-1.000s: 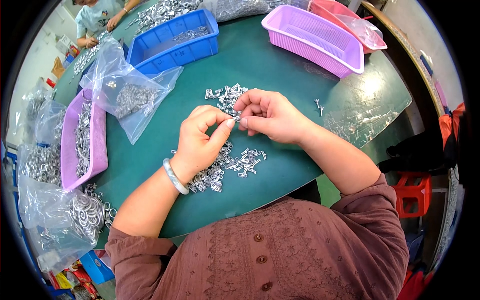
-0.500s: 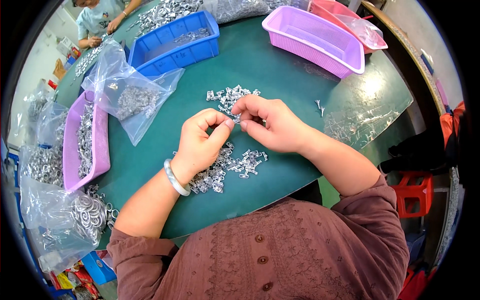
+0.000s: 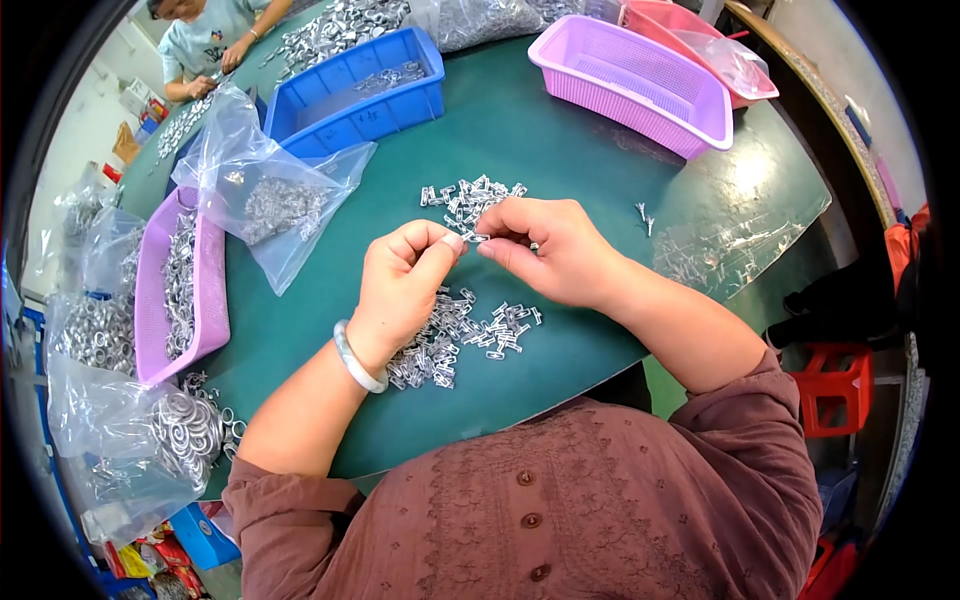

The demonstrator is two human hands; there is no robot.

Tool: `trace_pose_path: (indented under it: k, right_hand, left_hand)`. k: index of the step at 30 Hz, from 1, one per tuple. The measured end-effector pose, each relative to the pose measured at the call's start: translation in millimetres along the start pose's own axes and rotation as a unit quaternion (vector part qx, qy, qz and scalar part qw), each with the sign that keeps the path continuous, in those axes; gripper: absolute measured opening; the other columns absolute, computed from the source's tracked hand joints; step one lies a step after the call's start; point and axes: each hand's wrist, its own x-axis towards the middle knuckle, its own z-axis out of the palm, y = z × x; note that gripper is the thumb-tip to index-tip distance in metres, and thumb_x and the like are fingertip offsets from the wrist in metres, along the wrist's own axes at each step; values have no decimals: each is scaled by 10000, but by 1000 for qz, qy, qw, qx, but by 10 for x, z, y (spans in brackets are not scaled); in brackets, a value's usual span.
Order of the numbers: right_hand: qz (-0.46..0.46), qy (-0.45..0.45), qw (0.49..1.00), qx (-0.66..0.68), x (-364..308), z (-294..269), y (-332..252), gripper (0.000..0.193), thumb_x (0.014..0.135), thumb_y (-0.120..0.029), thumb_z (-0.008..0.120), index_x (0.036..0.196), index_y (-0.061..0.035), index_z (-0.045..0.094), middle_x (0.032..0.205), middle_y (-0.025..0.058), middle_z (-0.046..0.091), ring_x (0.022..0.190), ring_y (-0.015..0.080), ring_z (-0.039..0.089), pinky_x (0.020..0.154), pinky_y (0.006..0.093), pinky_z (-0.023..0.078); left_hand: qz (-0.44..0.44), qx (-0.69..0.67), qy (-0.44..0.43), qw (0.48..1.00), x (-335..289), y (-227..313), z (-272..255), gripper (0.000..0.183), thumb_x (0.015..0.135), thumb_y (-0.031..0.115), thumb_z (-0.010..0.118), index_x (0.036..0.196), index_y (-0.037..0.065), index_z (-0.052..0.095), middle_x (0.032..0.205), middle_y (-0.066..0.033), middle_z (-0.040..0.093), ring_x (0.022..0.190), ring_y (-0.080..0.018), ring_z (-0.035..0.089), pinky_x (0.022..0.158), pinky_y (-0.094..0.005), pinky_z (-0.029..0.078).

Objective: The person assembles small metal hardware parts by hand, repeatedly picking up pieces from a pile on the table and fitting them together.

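Note:
Between my two hands, a small silver metal piece shows at the fingertips. My right hand pinches it between thumb and forefinger. Closed in a pinch, my left hand meets the piece's left end; a pale bangle circles that wrist. Just beyond the fingers lies a heap of small silver metal pieces, partly covered by my right hand. A second heap of similar pieces lies nearer me, partly behind my left hand and wrist.
Around the green table stand a blue bin, a lilac basket and another lilac basket of metal parts. Clear bags and a pile of rings lie left. Another person works at the far left.
My fingertips have shifted slightly, and the small metal piece between them now shows more plainly. The whole view has moved a little; the heaps look the same.

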Motion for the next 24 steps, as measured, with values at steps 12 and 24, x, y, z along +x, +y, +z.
trace_pose_path:
  k: [12, 24]
  right_hand:
    - [-114, -2, 980, -165, 26, -21, -6, 118, 812, -74, 643, 895, -30, 571, 789, 121, 617, 743, 315, 623, 638, 392, 495]
    - [94, -52, 991, 74, 38, -69, -30, 104, 810, -70, 634, 889, -38, 573, 803, 128, 610, 763, 318, 615, 636, 396, 484]
  left_hand:
    - [-34, 9, -21, 999, 7, 16, 5, 145, 927, 111, 564, 867, 2, 638, 842, -22, 639, 814, -92, 555, 777, -250, 449]
    - [-61, -61, -81, 993, 31, 50, -49, 135, 918, 113, 564, 893, 10, 647, 837, -22, 642, 794, -93, 562, 764, -248, 454]
